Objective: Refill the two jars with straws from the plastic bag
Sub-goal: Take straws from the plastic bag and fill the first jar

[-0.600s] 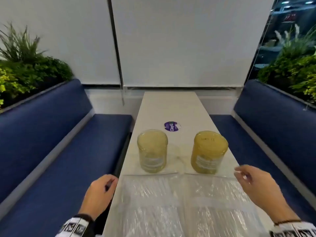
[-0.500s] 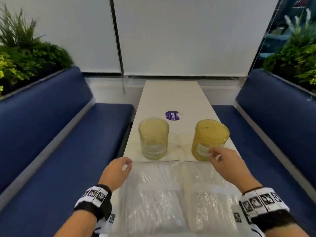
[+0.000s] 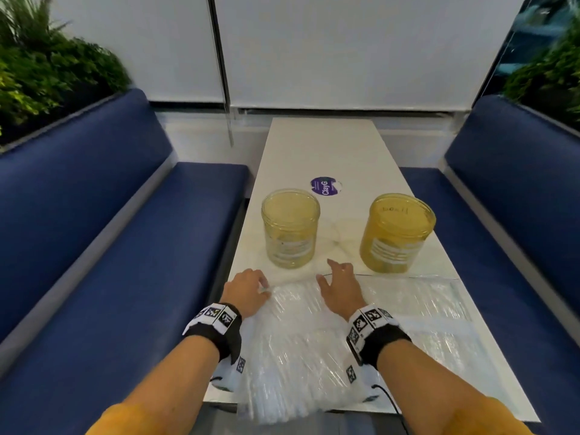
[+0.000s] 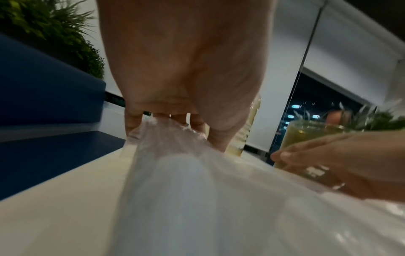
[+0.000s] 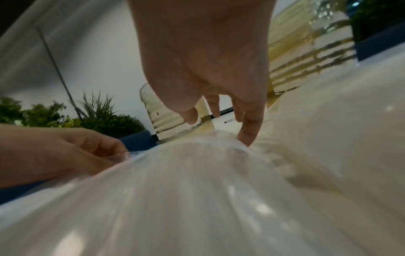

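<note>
- The left hand (image 3: 248,290) sat at the left far corner of the plastic bag of straws (image 3: 301,340), at the bench (image 3: 323,146) edge. Its fingers (image 4: 131,124) were curled down and pinched the bag's film between fingertips and thumb, probably to anchor that side of the mouth so it could be pulled open.
- The bag lay flat on the near end of the bench under both wrists, its open end pointing at the jars; the clear wrapped straws ran lengthwise inside. A second bag (image 3: 433,312) lay beside it to the right.
- The left jar (image 3: 290,227), pale yellow glass, stood upright just beyond the bag's far edge, between the two hands as seen from the head view, touched by neither hand. No straws showed in it.
- The right hand (image 3: 340,287) rested on the bag's far edge near its middle. Its fingers (image 5: 249,133) were loosely spread, one fingertip pressing down on the film and the rest lifted; it held nothing yet, likely feeling for the opposite lip.
- The right jar (image 3: 397,233), deeper amber, stood upright to the right of that hand, apart from it, likewise unfilled.
</note>
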